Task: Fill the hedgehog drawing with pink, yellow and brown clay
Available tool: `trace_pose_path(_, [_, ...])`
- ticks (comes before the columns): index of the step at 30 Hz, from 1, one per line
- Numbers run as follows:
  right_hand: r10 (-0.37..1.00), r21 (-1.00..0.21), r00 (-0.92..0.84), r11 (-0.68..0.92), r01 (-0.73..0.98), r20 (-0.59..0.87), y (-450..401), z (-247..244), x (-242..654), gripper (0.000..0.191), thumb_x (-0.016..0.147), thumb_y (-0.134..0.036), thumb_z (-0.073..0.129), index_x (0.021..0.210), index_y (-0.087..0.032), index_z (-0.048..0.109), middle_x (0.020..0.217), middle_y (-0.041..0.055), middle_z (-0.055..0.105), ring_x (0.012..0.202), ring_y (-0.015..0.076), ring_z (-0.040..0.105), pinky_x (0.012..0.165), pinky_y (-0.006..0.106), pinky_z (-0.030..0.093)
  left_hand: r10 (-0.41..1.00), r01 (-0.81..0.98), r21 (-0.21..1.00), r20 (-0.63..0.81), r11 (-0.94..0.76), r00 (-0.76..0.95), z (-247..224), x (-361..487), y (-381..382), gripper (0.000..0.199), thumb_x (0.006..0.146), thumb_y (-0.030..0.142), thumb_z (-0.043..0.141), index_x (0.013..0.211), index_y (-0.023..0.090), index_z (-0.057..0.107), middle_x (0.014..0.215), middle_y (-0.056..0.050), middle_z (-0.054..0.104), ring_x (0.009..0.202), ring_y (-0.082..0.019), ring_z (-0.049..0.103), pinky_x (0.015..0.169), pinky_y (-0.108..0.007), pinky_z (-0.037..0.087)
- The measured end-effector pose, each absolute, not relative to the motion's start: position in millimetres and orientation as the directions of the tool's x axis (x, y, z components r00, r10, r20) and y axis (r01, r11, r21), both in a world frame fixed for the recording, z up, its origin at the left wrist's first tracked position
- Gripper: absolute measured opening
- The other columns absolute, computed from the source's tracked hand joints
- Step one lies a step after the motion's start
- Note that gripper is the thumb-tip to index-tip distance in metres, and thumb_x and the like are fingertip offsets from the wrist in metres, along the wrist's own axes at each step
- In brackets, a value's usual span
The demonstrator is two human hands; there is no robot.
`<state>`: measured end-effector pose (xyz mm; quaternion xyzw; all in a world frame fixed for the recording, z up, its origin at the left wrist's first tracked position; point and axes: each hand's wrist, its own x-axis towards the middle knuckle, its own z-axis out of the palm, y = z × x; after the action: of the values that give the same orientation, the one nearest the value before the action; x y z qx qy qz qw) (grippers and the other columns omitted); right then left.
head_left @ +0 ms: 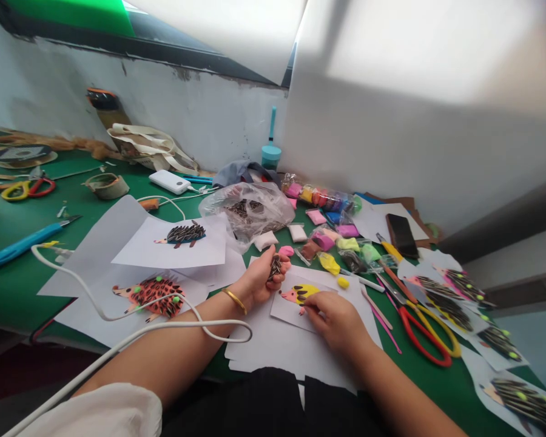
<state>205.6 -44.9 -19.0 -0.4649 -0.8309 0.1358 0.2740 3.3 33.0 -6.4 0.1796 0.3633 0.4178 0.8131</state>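
Observation:
My left hand is cupped around a small heap of striped sunflower seeds, just left of the small paper card. On that card lies a hedgehog of yellow and pink clay, with a few dark seeds on its back. My right hand is at the hedgehog's right side, thumb and forefinger pinched at the yellow clay. A seed seems to be at the fingertips, though the fingers partly hide it. White paper sheets lie under the card. A yellow clay lump sits beyond my right hand.
A plastic bag of seeds and several clay packets lie beyond my hands. Finished seed hedgehogs are at both sides. Scissors and a phone lie right. A white cable crosses over my left forearm.

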Motion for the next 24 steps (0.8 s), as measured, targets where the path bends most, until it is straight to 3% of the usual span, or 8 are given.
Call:
trace_pose_path(8, [0.833, -0.448, -0.415, 0.548, 0.706, 0.365, -45.0, -20.0, 203.4, 0.013, 0.088, -0.011, 0.058, 0.087, -0.021, 0.066, 0.088, 0.0045, 0.069, 0.084, 0.0209, 0.062, 0.075, 0.032, 0.048, 0.811, -0.548, 0.598, -0.439, 0.585, 0.387, -6.0, 3.9, 32.1, 0.038, 0.097, 0.050, 0.042, 0.086, 0.015, 0.054, 0.070, 0.000, 0.051, 0.036, -0.002, 0.033, 0.033, -0.013, 0.012])
trace_pose_path(24, [0.775, -0.379, -0.462, 0.620, 0.687, 0.431, -44.9, -27.0, 204.3, 0.019, 0.091, -0.013, 0.055, 0.083, -0.022, 0.070, 0.086, 0.0055, 0.068, 0.081, 0.0186, 0.061, 0.074, 0.030, 0.048, 0.801, -0.505, 0.622, -0.454, 0.599, 0.391, -3.1, 3.5, 31.7, 0.027, 0.097, 0.038, 0.043, 0.087, 0.015, 0.054, 0.067, 0.003, 0.047, 0.037, -0.002, 0.032, 0.032, -0.013, 0.011])
